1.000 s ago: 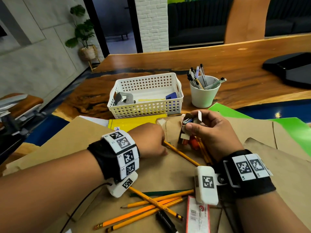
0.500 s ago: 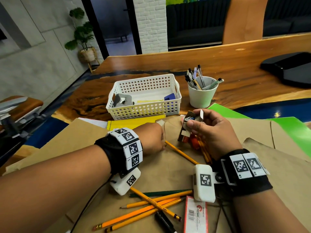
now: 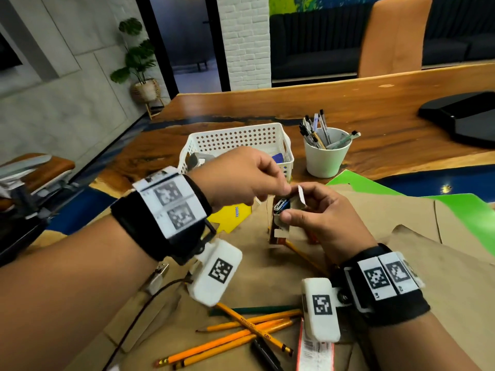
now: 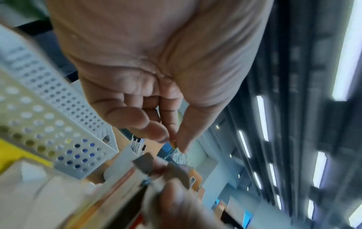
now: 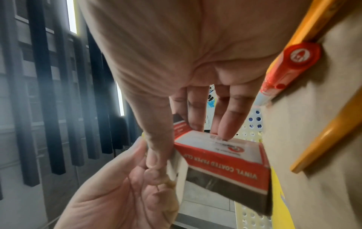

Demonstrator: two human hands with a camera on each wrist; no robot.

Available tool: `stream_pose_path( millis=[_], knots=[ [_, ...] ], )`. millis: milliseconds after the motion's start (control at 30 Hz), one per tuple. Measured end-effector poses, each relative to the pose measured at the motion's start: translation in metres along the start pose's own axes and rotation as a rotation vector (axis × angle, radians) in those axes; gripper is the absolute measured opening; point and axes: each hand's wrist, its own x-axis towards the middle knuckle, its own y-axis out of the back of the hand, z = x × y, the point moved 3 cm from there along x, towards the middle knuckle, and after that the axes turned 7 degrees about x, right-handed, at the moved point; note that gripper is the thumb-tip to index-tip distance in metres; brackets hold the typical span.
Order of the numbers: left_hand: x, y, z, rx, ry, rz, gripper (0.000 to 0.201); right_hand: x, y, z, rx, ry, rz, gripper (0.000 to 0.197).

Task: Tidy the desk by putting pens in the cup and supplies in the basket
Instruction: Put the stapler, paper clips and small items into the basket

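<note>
Nearest the body, behind both wrists, loose yellow pencils lie crossed on brown paper over the desk, not yet sorted.

Right hand grips a small paper clip box upright above the paper, thumb on one face, fingers wrapped round the back. Top flap stands open, clips visible inside from the head view. Held upright probably so the clips don't spill, and open so more can be dropped in.

Left hand sits just left of and above the box mouth, thumb and fingertips pinched on something tiny, yellowish in the left wrist view; likely a stray clip, too blurred to confirm. Pinch is right at the opening, so the step reads as refilling the box before it goes away.

Right of the right hand on the paper: an orange-red correction tape beside a pencil.

Beyond the left hand, the white basket already holds a few supplies. Beyond the right hand and slightly right, the white cup stands full of pens. Both within easy reach, box likely headed for the basket.
</note>
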Motion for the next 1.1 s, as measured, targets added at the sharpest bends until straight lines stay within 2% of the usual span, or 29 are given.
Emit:
stream_pose_path(
  millis=[100,200,300,367,400,500,567,633,867,1000,1100],
  knots=[
    [-0.001,-0.009,-0.007,0.051,0.007,0.014,0.015,-0.002,-0.004,-0.002,-0.003,0.020,0.001,0.046],
    [-0.003,-0.006,-0.015,-0.041,0.032,0.057,0.017,-0.003,-0.004,-0.004,-0.025,0.039,0.011,0.053],
    [-0.006,-0.003,-0.019,-0.133,0.050,0.146,0.013,-0.003,-0.004,-0.004,-0.020,0.035,0.033,0.051],
    [-0.006,-0.003,-0.025,-0.223,0.117,0.163,0.013,-0.003,-0.005,-0.003,-0.017,0.039,0.033,0.053],
    [-0.005,-0.005,-0.030,-0.281,0.174,0.118,0.018,-0.002,-0.006,-0.003,-0.018,0.042,0.033,0.054],
    [-0.010,-0.022,-0.042,-0.470,0.338,-0.139,0.040,-0.003,-0.009,-0.006,-0.021,0.036,0.028,0.055],
    [-0.016,-0.032,-0.047,-0.671,0.346,-0.233,0.038,-0.005,-0.012,-0.010,-0.007,0.024,0.010,0.055],
    [-0.020,-0.039,-0.050,-0.836,0.305,-0.252,0.036,-0.007,-0.018,-0.013,0.014,0.016,-0.003,0.052],
    [-0.040,-0.048,-0.056,-1.020,0.180,-0.180,0.039,-0.007,-0.031,-0.017,0.019,-0.065,0.026,0.031],
    [-0.052,-0.054,-0.065,-1.160,0.235,-0.130,0.041,-0.001,-0.042,-0.018,-0.206,-0.095,0.045,0.033],
    [-0.058,-0.058,-0.071,-1.221,0.274,-0.033,0.037,-0.001,-0.051,-0.013,-0.371,-0.158,0.053,0.034]
  ],
)
